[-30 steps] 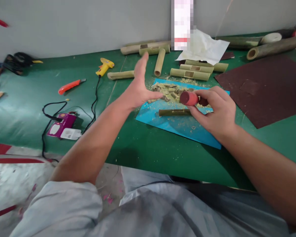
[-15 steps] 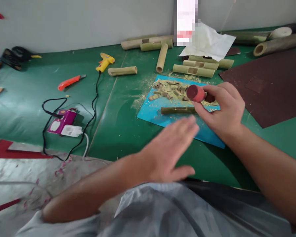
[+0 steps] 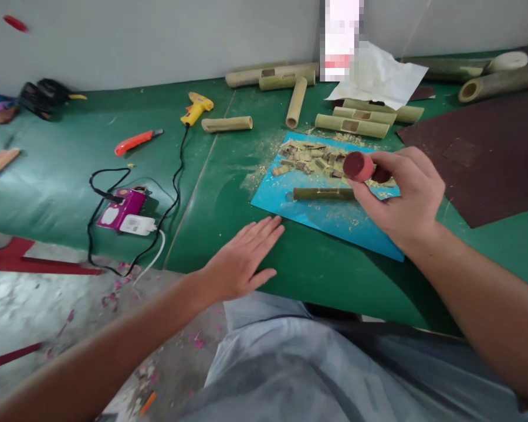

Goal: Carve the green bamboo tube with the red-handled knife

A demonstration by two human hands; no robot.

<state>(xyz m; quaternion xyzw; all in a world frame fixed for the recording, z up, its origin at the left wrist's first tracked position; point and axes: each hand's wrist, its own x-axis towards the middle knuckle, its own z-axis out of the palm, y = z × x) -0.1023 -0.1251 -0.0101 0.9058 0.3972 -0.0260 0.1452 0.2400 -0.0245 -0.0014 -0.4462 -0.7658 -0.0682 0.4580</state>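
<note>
Gripping a red cylinder [image 3: 359,166] between thumb and fingers, the person's right hand [image 3: 407,190] is held above a blue sheet [image 3: 325,225] on the green table [image 3: 211,234], with the cylinder's round, darker end turned to the left. I can see the thumb beneath it and the fingers curled around from the other side. Below lies a narrow bamboo piece [image 3: 323,194] with a slot cut along its top, flat on the blue sheet, its right end hidden by that hand. Just behind it, a heap of chips and shavings [image 3: 312,158] covers the back of the sheet and spills over the edge onto the table.

The left hand [image 3: 242,258] holds nothing: palm down, fingers straight and close together, thumb spread away, it is low at the front of the table near the sheet's left corner. Whether it presses on the surface I can't tell.

Over to the left are a yellow glue gun [image 3: 198,108], an orange cutter [image 3: 136,142] and a purple power box [image 3: 122,210]. Notched bamboo tubes [image 3: 352,125] lie behind the sheet, next to crumpled white paper [image 3: 376,76], and a dark brown sheet [image 3: 475,170] spreads at the right.
</note>
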